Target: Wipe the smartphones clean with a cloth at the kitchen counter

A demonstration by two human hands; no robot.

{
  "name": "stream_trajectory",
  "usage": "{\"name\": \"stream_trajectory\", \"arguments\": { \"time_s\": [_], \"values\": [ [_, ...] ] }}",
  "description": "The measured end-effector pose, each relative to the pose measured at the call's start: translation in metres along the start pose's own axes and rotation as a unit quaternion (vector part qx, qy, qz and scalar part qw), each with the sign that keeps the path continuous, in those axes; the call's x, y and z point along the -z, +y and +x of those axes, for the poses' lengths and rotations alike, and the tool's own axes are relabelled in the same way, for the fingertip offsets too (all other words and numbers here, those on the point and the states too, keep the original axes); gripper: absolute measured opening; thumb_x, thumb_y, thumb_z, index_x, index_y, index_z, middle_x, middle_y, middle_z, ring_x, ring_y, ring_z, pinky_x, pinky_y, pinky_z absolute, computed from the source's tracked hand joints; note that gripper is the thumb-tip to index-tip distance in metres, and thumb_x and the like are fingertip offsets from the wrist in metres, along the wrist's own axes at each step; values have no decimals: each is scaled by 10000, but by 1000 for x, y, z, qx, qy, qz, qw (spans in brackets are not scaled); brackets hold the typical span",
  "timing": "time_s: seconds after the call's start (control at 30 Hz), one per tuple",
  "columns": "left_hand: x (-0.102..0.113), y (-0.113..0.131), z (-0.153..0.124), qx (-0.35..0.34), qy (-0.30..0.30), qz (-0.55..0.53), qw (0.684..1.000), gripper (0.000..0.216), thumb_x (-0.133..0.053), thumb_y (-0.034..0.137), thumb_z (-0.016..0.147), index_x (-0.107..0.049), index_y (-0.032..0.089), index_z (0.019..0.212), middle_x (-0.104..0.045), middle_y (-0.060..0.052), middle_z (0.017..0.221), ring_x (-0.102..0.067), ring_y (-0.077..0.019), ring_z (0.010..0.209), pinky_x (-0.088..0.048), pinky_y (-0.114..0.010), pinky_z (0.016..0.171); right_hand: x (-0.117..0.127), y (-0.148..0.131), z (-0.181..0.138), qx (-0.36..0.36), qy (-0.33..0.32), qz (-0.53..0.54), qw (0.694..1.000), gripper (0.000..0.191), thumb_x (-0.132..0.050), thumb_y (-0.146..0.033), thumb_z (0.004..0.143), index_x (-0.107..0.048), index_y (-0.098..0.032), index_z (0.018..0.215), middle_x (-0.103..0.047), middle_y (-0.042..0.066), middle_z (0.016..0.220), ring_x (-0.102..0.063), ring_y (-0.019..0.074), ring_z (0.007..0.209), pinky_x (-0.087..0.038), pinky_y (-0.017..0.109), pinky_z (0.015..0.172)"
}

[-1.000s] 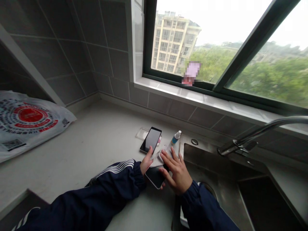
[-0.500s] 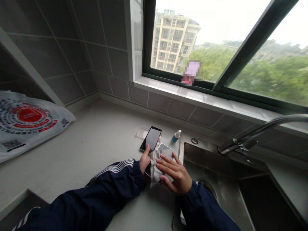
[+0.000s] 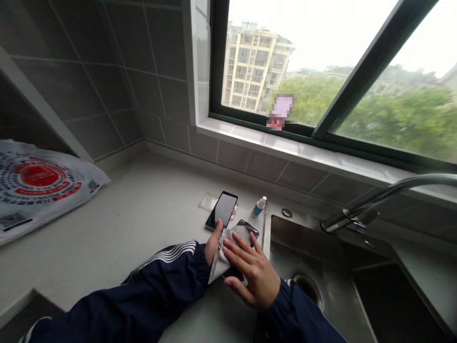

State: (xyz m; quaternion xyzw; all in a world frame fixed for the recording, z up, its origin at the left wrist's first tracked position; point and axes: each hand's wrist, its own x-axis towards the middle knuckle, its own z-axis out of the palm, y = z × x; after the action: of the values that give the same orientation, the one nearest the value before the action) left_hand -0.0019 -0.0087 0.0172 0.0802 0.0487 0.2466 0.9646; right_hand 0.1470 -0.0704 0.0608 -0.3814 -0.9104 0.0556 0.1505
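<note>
My left hand (image 3: 213, 242) grips the left edge of a phone (image 3: 246, 224) lying flat on the counter, mostly hidden under a grey cloth (image 3: 228, 250). Fingers spread flat, my right hand (image 3: 250, 271) presses that cloth down on the phone. A second black phone (image 3: 222, 210) lies just beyond, screen up, on a clear case (image 3: 209, 200). A small spray bottle (image 3: 257, 206) stands beside it.
A steel sink (image 3: 321, 267) with a drain and a curved tap (image 3: 374, 200) lies right of my hands. A white plastic bag with red print (image 3: 35, 186) rests at the far left. The tiled wall and window sill (image 3: 285, 145) run behind the grey counter (image 3: 135, 214).
The cloth has been drawn from the phone's far end back over most of it, with my right hand sliding toward me. My left hand has kept its grip.
</note>
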Motion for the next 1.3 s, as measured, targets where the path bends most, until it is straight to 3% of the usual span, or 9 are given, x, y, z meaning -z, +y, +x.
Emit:
{"name": "stream_trajectory", "arguments": {
  "time_s": [0.13, 0.27, 0.43, 0.6, 0.7, 0.9, 1.03, 1.17, 1.3],
  "values": [
    [5, 3, -3, -12, -16, 12, 1000, 907, -234, 752, 816, -380, 68, 1394, -647, -205, 1129, -617, -303, 1073, -369, -443, 1017, 0, 15, -3, -43, 39, -19, 998, 526, -470, -368, 959, -364, -223, 1454, -419, 69, 1469, -290, 255, 1406, -92, 543, 1165],
    [7, 7, -4, 82, -30, 44, 995, 861, -225, 774, 793, -328, 211, 1436, -640, -161, 1160, -661, -323, 959, -386, -539, 962, -6, 33, -8, -78, 52, -37, 995, 526, -453, -345, 966, -347, -208, 1462, -393, 82, 1482, -275, 264, 1412, -161, 557, 1149],
    [-3, 5, 0, -58, -6, 3, 998, 836, -215, 691, 861, -357, 82, 1415, -653, -187, 1132, -637, -266, 1020, -401, -400, 977, -4, 18, -5, -51, 49, -30, 997, 566, -486, -392, 942, -359, -198, 1459, -409, 93, 1471, -281, 291, 1406, -163, 581, 1143],
    [-6, 9, -3, -1, 36, -30, 999, 1000, -229, 798, 778, -503, -29, 1268, -702, -197, 836, -666, -227, 708, -496, -308, 649, 4, -15, 1, 4, -7, 38, 999, 576, -520, -494, 909, -433, -230, 1413, -456, 44, 1447, -280, 271, 1409, -128, 543, 1167],
    [-1, 10, -4, -13, 30, -40, 999, 962, -247, 783, 790, -508, -12, 1265, -692, -158, 746, -638, -197, 597, -476, -288, 577, 3, -13, 1, 8, -6, 56, 998, 532, -516, -492, 912, -466, -251, 1383, -505, 29, 1409, -335, 247, 1388, -61, 539, 1173],
    [10, 12, -6, 28, -82, 62, 994, 895, -208, 779, 789, -292, 173, 1443, -669, -178, 1021, -684, -303, 724, -472, -482, 735, -6, 32, -8, -46, 58, -13, 997, 494, -468, -313, 958, -390, -236, 1440, -460, 75, 1439, -329, 249, 1388, -129, 558, 1154],
    [11, 13, -7, 60, -88, 92, 990, 856, -205, 781, 782, -203, 269, 1468, -632, -174, 1124, -691, -327, 737, -438, -570, 801, -12, 43, -12, -78, 74, -27, 994, 503, -458, -312, 961, -370, -233, 1450, -443, 88, 1450, -325, 268, 1389, -194, 591, 1125],
    [9, 10, -2, -20, -35, 41, 998, 845, -226, 739, 822, -324, 163, 1433, -620, -184, 1176, -667, -281, 916, -379, -484, 979, -13, 23, -7, -106, 55, -22, 993, 550, -489, -387, 939, -390, -186, 1442, -403, 106, 1472, -281, 314, 1403, -245, 606, 1105],
    [10, 9, -1, -11, 4, 14, 1000, 951, -231, 785, 788, -473, 39, 1326, -674, -206, 1047, -641, -293, 976, -438, -416, 913, -2, -11, -1, -70, -17, 35, 997, 622, -506, -510, 911, -388, -211, 1444, -398, 73, 1477, -260, 324, 1410, -144, 613, 1136]
  ]
}}
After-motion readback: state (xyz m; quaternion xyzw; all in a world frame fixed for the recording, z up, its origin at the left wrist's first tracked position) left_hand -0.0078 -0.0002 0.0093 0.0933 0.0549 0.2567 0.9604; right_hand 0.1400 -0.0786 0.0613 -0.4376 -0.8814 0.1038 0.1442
